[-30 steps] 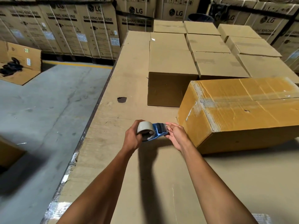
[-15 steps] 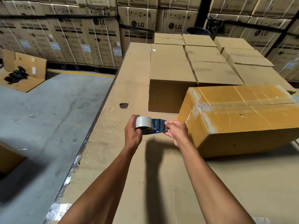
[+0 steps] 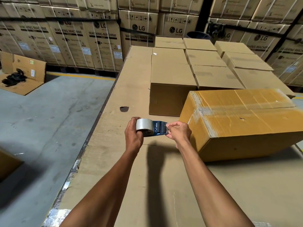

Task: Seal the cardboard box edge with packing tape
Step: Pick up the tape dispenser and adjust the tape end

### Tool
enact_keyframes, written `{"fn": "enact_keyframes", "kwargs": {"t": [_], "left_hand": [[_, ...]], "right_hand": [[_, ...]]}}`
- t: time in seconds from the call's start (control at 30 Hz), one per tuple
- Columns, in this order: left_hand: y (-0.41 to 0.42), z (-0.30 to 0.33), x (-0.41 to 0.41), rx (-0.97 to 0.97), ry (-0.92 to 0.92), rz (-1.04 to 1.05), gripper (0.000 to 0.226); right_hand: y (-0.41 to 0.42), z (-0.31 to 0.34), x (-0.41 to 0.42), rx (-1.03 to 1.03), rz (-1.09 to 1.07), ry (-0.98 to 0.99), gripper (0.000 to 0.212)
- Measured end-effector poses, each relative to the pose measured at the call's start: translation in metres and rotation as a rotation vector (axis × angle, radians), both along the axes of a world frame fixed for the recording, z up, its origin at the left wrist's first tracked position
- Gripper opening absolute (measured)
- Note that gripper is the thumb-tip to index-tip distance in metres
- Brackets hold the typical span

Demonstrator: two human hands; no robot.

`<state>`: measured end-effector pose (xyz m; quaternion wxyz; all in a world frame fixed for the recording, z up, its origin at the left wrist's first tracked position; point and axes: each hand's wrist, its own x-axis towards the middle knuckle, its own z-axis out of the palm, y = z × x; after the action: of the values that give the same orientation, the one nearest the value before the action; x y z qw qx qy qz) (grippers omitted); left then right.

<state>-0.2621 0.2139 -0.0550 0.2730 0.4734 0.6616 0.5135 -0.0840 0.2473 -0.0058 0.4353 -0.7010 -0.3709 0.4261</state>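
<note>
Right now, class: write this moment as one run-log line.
left hand: grips tape dispenser | right hand: pinches tape end | yellow cardboard box: edge untaped | phase: pulling tape

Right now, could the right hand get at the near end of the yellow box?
Probably yes: the right hand, pinching the tape dispenser, sits just beside the yellow box, with nothing between them.

Left hand (image 3: 133,135) grips tape dispenser (image 3: 151,128); right hand (image 3: 179,132) pinches its end.

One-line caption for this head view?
Left hand grips the tape dispenser; right hand pinches its front end beside the yellow-brown box.
</note>
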Motion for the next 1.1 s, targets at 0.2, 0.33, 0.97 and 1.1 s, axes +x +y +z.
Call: {"fn": "enact_keyframes", "kwargs": {"t": [0.2,0.33,0.97,1.1], "left_hand": [[-0.0017,-0.003,0.0003,0.008,0.029,0.008,0.065],[-0.0027,-0.0044,0.0013,0.014,0.023,0.01,0.065],[-0.001,0.0007,0.002,0.013,0.031,-0.001,0.063],[-0.0015,0.0012,-0.0008,0.017,0.042,-0.008,0.062]], "right_hand": [[0.0035,-0.0007,0.002,-0.037,0.065,0.02,0.023],[0.0022,-0.0046,0.0023,-0.029,0.042,0.021,0.01],[0.0012,0.0002,0.0015,0.03,0.106,-0.029,0.022],[0.0052,0.0021,0.0028,0.001,0.131,0.057,0.023]]}}
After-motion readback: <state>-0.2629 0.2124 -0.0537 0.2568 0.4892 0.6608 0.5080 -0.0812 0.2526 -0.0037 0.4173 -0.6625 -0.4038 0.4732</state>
